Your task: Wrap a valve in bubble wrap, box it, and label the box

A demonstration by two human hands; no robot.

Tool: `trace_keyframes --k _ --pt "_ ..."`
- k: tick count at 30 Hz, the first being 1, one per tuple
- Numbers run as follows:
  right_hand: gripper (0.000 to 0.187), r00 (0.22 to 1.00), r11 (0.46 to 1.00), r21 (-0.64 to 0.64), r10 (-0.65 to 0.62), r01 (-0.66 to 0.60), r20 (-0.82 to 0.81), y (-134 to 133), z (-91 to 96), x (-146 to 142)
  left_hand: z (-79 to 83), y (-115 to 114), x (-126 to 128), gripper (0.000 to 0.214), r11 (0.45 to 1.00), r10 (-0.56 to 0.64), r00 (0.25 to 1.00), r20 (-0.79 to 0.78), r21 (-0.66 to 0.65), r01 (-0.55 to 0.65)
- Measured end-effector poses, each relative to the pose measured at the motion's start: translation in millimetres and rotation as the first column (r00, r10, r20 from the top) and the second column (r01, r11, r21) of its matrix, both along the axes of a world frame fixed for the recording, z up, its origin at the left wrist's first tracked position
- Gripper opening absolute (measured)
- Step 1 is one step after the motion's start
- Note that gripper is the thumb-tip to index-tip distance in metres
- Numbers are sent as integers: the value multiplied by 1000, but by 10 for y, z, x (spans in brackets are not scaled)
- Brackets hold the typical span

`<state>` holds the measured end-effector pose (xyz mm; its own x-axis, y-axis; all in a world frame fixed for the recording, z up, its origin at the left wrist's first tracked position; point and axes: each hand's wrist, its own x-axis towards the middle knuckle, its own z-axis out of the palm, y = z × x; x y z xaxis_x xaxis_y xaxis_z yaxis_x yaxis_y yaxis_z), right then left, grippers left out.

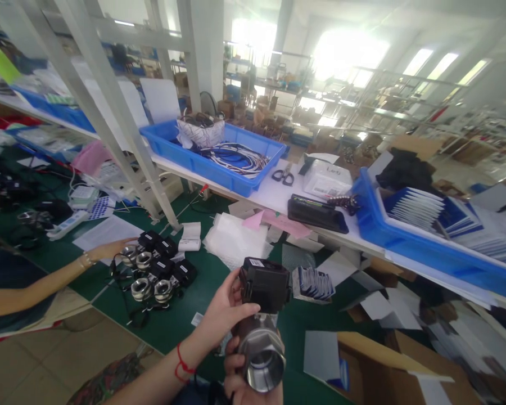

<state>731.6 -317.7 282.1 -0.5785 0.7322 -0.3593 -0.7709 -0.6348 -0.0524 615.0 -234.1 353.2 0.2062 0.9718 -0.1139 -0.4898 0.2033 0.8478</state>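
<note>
Head view: the person's left hand [224, 315] grips the black housing [270, 289] of a steel valve [263, 334], thumb across its near face, fingers curled behind its left side. The right hand [236, 382] is closed around the steel body from below, the round opening facing the wearer. Both hold the valve just left of the card box [312, 298]. Well left of that box sits a cluster of similar valves [162, 267]; at their far edge, a co-worker's hand [114, 247] reaches with fingers extended, contact unclear. White sheets [236, 239] lie beyond and left of the card box.
</note>
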Motion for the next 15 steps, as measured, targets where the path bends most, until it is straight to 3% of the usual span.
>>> trace_keyframes --k 2,5,8,13,15 --pt "66 999 1000 7 23 -23 -29 53 68 22 28 -18 -12 102 1000 0 1000 -7 21 0" --pt "54 999 996 77 33 -36 37 134 73 86 104 -110 -18 103 996 8 995 -96 91 0" --pt "49 986 992 124 0 -20 164 175 -73 150 185 -236 -13 101 993 35 968 -249 121 -5" --pt "58 947 974 182 73 -136 314 131 -312 218 219 -415 24 99 991 89 898 -430 125 -38" --pt "60 913 951 268 34 -154 406 84 -341 228 235 -473 51 94 986 108 871 -479 163 -32"
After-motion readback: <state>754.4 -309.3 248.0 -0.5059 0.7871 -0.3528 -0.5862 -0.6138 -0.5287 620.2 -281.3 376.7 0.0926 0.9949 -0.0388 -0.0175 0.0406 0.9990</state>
